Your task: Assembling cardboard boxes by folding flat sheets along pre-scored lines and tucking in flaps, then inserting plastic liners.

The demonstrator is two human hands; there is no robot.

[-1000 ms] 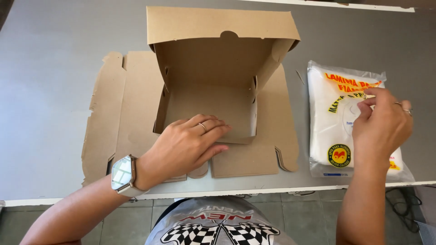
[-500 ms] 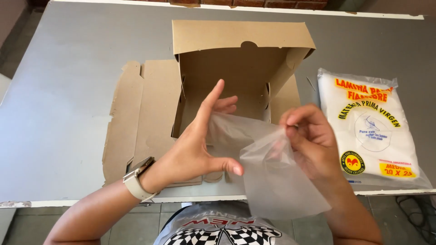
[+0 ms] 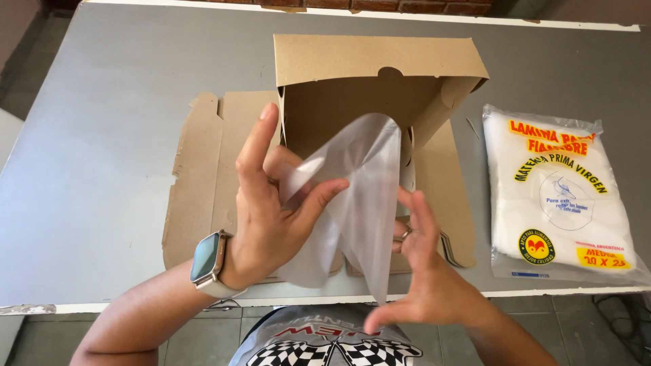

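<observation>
While a thin translucent plastic sheet (image 3: 359,203) is held up above the near edge of the grey surface (image 3: 102,135), a flattened brown cardboard blank (image 3: 203,169) is seen lying toward the left of the middle, dull and fibrous, with notched flaps. The left hand (image 3: 271,217) (a watch (image 3: 207,261) with a pale strap is worn on its wrist) is raised over that blank; the sheet's left part is pinched between thumb and curled fingers (image 3: 285,166), while the index finger is kept straight and pointed up. The sheet itself is glossy, limp and softly creased, rising to a rounded peak in front of the half-folded cardboard box (image 3: 380,81), whose lid stands open toward the far edge. The right hand (image 3: 420,271) is set against the sheet's right edge with its fingers (image 3: 420,217) spread and loosely extended; whether anything is actually pinched there cannot be told. Near the right edge, a flat packet of white sheets (image 3: 556,196), sealed in clear film, is laid.

A film this flimsy could probably be torn, or folded onto itself and stuck, if it were pulled unevenly; it might also slip from the light left-hand pinch.
</observation>
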